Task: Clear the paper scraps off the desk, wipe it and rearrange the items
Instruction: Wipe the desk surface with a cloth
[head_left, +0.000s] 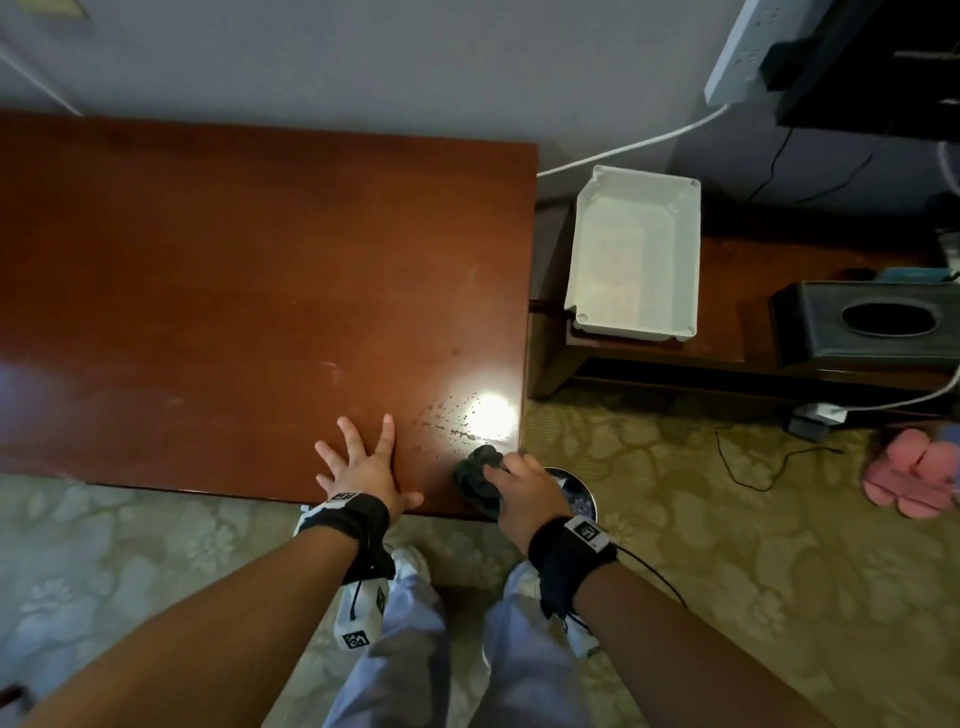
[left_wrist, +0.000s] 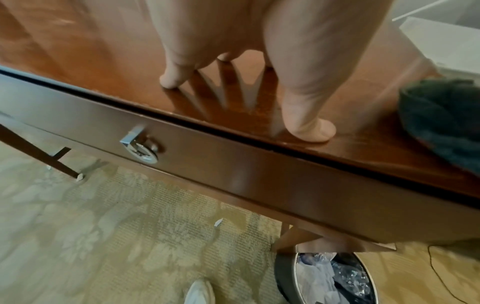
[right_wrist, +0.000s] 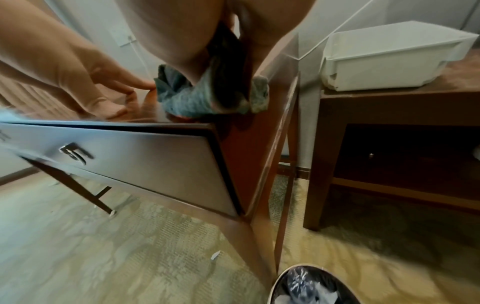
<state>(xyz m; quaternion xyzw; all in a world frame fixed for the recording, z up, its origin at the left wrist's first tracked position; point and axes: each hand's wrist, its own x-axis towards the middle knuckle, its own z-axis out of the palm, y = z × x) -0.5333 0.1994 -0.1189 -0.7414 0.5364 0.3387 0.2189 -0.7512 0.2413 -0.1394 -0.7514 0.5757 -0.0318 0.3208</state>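
Head cam: left hand (head_left: 363, 467) is lying flat on the wooden surface (head_left: 234, 260) near its front edge, fingers spread wide. Right hand (head_left: 524, 488) is gripping a dark cloth (head_left: 475, 470) at the front-right corner, just beside wet droplets (head_left: 447, 410).

L wrist cam: fingertips (left_wrist: 170, 82) are pressing the top above a drawer handle (left_wrist: 140, 148); a paper scrap (left_wrist: 218, 222) is lying on the carpet (left_wrist: 103, 236).

R wrist cam: cloth is sitting bunched under the palm, w/ a lined bin (right_wrist: 311, 288) standing below the corner.

Our left grip (head_left: 363, 470) lies splayed flat on the glossy reddish-brown wooden bench (head_left: 234, 249), at its near edge. Our right grip (head_left: 524, 491), at the bench's near right corner, clutches a crumpled dark grey cloth (head_left: 475, 467). Both forearms (head_left: 208, 623) reach forward.
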